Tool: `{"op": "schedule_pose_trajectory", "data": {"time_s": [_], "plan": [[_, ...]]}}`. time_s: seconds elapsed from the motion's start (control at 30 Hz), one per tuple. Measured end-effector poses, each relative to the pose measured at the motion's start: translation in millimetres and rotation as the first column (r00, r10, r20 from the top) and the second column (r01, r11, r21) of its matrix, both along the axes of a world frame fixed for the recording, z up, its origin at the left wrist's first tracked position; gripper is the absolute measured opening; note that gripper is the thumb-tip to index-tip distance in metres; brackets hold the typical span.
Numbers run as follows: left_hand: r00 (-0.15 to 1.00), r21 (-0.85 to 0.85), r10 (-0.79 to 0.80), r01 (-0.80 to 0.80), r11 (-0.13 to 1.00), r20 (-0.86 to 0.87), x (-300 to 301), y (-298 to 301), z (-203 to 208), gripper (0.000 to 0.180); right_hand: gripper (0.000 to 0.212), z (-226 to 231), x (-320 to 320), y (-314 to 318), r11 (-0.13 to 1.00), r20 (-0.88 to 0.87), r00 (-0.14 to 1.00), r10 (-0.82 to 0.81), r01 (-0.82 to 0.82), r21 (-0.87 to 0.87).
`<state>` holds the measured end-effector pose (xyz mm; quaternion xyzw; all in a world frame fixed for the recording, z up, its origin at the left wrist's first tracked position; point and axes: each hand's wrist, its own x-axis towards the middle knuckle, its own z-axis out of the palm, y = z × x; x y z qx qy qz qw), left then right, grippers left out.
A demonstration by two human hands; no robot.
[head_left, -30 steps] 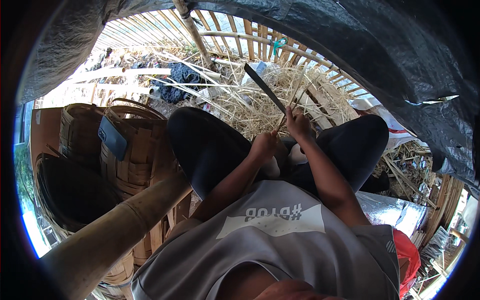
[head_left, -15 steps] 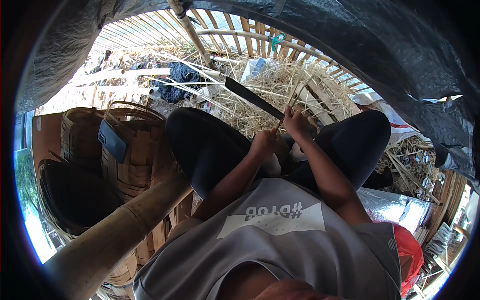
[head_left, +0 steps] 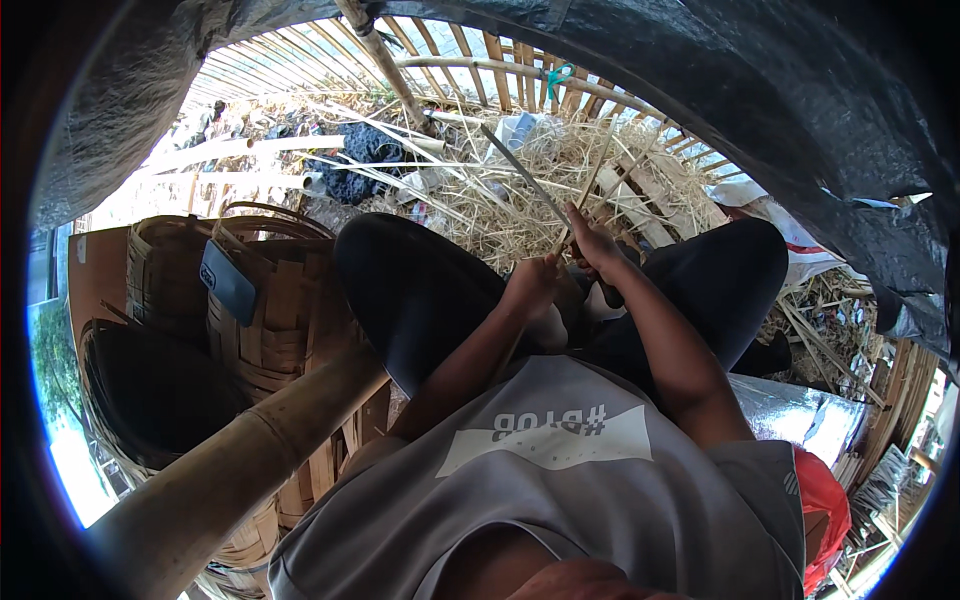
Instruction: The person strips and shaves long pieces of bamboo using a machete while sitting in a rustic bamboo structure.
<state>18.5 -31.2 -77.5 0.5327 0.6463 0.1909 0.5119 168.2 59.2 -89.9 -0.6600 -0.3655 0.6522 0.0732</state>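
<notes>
Between my bent knees, my left hand (head_left: 531,286) is closed around a thin bamboo strip (head_left: 598,165). The strip slants up and away to the right, past my other hand. My right hand (head_left: 594,244) grips a machete (head_left: 522,170), whose narrow-looking blade points away to the far left. The dark butt of its handle shows below my palm. Blade and strip cross close to my right fingers; whether they touch there I cannot tell. Both hands are nearly side by side, just above my feet, which are partly hidden.
A thick bamboo pole (head_left: 250,445) runs along my left side, beside woven bamboo baskets (head_left: 270,330) with a phone (head_left: 228,283) on them. Shavings (head_left: 480,225) cover the ground ahead, up to a slatted bamboo fence (head_left: 500,75). Dark sheeting (head_left: 800,110) hangs at the upper right.
The machete blade has turned from showing its broad side to nearly edge-on, and its tip has moved farther away and right. My right hand has tilted with it; my left hand is almost unmoved.
</notes>
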Motion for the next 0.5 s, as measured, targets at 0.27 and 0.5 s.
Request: {"op": "schedule_pose_trajectory", "data": {"time_s": [0.27, 0.5], "plan": [[0.994, -0.024, 0.064, -0.062, 0.998, 0.090, 1, -2, 12, 0.053, 0.065, 12, 3, -1, 0.996, -0.024, 0.996, 0.091, -0.090, 0.027], [0.989, 0.011, 0.087, -0.089, 0.996, 0.116, 0, -5, 14, 0.050, 0.072, 17, 4, 1, 0.984, -0.056, 0.995, 0.077, -0.085, -0.154]]}}
